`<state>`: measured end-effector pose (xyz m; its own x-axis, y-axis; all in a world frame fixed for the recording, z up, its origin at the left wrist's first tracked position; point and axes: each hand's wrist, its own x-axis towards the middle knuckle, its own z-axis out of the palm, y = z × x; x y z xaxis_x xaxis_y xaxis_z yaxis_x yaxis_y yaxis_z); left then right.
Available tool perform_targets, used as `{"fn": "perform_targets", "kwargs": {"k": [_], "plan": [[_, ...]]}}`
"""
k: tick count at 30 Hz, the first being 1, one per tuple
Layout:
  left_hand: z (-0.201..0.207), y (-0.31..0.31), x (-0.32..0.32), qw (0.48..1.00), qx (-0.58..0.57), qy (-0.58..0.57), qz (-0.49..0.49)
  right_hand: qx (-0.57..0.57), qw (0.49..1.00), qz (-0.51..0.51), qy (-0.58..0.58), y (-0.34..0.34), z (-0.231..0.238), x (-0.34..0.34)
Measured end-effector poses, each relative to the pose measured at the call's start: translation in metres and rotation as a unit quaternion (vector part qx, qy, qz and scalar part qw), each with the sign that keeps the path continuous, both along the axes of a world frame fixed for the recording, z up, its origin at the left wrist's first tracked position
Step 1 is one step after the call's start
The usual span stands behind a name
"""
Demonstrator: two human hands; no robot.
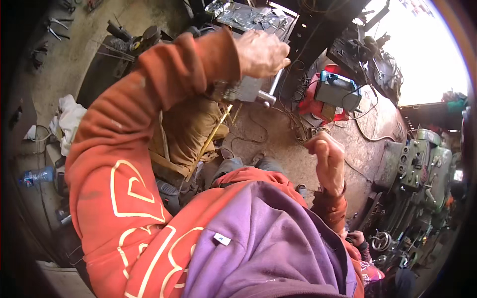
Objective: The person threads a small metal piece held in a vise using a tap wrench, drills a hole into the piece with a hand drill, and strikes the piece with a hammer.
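A big green metal machine (417, 164) with knobs and wheels stands at the right side of the dirty concrete floor (278, 144). A blue and red box machine (334, 92) sits on that floor farther off, with black wires trailing from it. Nearer the person, a brown leather cloth (186, 131) lies bunched up under the arm in the orange sleeve. The left hand (261, 52) is wrapped tight around a shiny grey metal tool (253, 90), holding it up off the floor, likely to keep it steady. The right hand (328, 159) is raised with fingers curled and seems to hold nothing.
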<state>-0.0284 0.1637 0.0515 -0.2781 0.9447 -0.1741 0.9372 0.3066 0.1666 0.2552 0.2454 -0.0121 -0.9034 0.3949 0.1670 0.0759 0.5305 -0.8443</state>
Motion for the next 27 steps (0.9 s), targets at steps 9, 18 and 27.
{"fn": "perform_targets", "kwargs": {"k": [9,18,27], "plan": [[-0.009,-0.121,0.082,0.956,0.292,-0.007,0.022,0.099,0.992,0.066,-0.051,-0.001,-0.064,0.016],[-0.007,-0.154,0.073,0.896,0.440,-0.026,0.054,0.074,0.973,0.054,-0.211,-0.018,-0.104,0.069],[-0.069,-0.166,-0.047,0.812,0.515,-0.128,0.244,-0.013,0.914,-0.069,-0.400,-0.058,-0.192,0.142]]}}
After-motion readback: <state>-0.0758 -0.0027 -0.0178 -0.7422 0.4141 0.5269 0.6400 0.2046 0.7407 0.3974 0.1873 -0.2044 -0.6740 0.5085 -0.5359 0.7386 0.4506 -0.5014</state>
